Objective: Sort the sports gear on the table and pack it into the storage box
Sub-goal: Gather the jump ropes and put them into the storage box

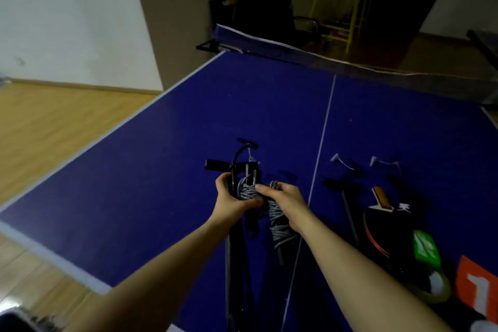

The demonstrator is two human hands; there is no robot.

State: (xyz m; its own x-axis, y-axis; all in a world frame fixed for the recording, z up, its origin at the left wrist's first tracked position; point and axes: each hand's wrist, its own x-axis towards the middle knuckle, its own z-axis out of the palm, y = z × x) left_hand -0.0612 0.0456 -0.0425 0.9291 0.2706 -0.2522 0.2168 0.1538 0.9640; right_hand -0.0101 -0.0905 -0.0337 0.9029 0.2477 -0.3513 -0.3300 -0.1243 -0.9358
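Over the blue table-tennis table, my left hand grips a bundle of black handles wound with grey rope. My right hand holds a second coil of grey jump rope, its fingertips touching the first bundle. A black air pump with a hose lies under and beyond the hands. At the right lie a black table-tennis paddle with a wooden handle, a green packet, a roll of tape and an orange card.
The net crosses the table at the back. Small white-tagged cords and dark pieces lie right of the white centre line. Wooden floor lies to the left, beyond the table's white edge. No storage box shows in view.
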